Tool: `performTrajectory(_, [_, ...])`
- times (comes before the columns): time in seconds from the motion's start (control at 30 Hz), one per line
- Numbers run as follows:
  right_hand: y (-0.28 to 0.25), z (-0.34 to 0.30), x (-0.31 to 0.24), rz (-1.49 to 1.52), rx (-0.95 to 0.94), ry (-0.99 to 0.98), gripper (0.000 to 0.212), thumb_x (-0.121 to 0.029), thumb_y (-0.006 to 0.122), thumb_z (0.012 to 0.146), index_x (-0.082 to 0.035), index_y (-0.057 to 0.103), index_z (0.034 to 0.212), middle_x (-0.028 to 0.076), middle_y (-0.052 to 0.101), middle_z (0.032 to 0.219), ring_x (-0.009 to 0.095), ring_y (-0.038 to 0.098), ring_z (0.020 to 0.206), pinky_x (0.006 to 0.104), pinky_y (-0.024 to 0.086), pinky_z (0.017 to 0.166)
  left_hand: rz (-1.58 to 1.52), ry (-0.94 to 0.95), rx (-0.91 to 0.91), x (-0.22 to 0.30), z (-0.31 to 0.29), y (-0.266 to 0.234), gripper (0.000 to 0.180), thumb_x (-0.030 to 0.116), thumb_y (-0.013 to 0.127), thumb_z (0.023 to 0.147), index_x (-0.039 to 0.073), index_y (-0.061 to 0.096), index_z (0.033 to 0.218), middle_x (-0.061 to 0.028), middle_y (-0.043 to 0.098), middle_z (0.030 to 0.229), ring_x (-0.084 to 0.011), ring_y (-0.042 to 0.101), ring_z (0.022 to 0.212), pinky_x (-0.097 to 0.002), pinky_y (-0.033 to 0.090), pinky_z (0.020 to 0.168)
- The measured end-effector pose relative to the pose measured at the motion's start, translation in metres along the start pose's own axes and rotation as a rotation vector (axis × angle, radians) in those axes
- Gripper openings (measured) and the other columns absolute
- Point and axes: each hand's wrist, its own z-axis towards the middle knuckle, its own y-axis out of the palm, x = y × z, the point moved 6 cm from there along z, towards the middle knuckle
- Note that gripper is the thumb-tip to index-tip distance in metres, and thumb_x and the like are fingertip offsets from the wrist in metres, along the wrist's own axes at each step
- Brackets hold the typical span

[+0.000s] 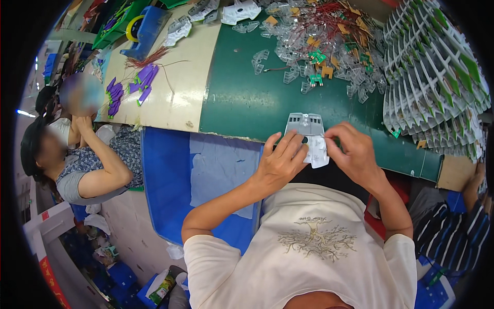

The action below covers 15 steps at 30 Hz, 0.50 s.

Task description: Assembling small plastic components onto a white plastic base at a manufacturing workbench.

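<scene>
A grey and white plastic housing (304,122) with a row of dark slots lies at the front edge of the green table top, its near end sticking out toward my body. My left hand (278,164) grips it from the left, the fingers bent over its face beside a dark round spot. On the other side, my right hand (356,153) is closed in a pinch at the housing's right edge. Whether a small part sits between those fingertips is hidden.
Clear plastic parts (293,44) with red wires and small orange and green boards are heaped at the back. Stacked white-and-green housings (432,67) rise at the right. A blue bin (164,180), purple pieces (145,82), a tape dispenser (146,33) and co-workers (90,172) are at left.
</scene>
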Motion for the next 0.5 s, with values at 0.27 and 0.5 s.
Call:
performTrajectory(0.27, [0.039,0.007,0.000,-0.361,-0.161,-0.183,0.017,0.000,0.069,0.077,-0.002,0.061,0.092,0.011,0.061,0.092,0.029,0.065,0.074,0.0396,0.052,0.061,-0.152,0.043,-0.021,-0.002,0.009,-0.001,0.037,0.027,0.079,0.072,0.007,0.065,0.100,-0.0105,0.061,0.113,-0.0240,0.059,0.108,-0.0440,0.037,0.100])
performTrajectory(0.5, [0.036,-0.002,-0.004,-0.342,-0.167,-0.226,0.022,0.002,0.065,0.077,0.000,0.062,0.098,0.011,0.059,0.094,0.029,0.066,0.078,0.0411,0.053,0.060,-0.230,-0.317,0.315,-0.139,0.066,-0.024,0.020,0.013,0.074,0.081,0.003,0.069,0.097,-0.0128,0.070,0.097,-0.0334,0.063,0.089,-0.0417,0.049,0.078])
